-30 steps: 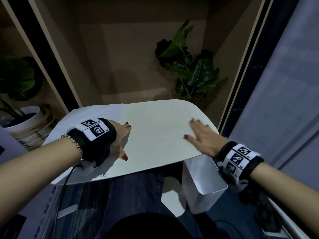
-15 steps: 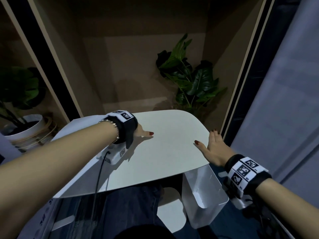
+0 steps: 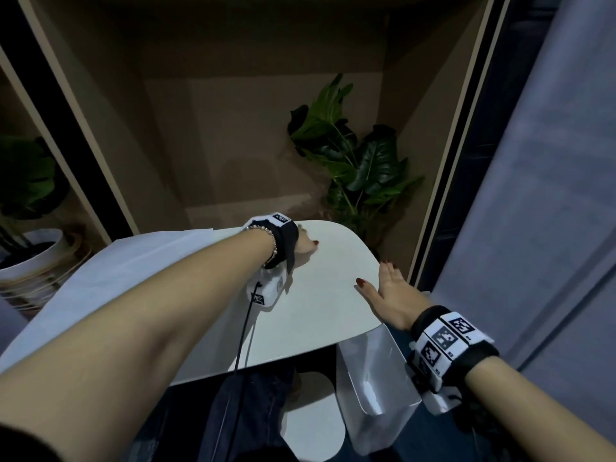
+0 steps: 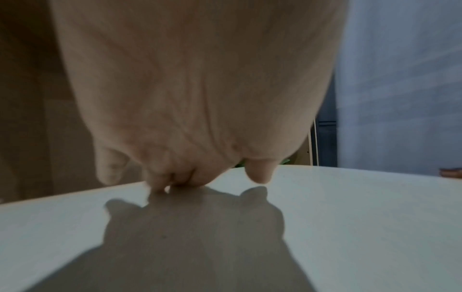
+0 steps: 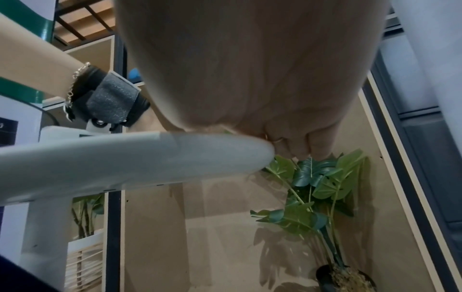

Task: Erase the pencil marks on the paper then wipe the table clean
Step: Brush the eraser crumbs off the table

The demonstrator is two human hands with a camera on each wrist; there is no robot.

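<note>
Left hand fingers extended on desk; right hand flat at desk edge. Risk: debris misses bin.

The worktop is the landmark. The paper lies on its left part. The left hand rests on its far edge; the right hand lies at its right edge, fingers past the rim. A bin stands below its right near corner. One plant stands beyond its far right corner, another potted plant off its left side.
</note>
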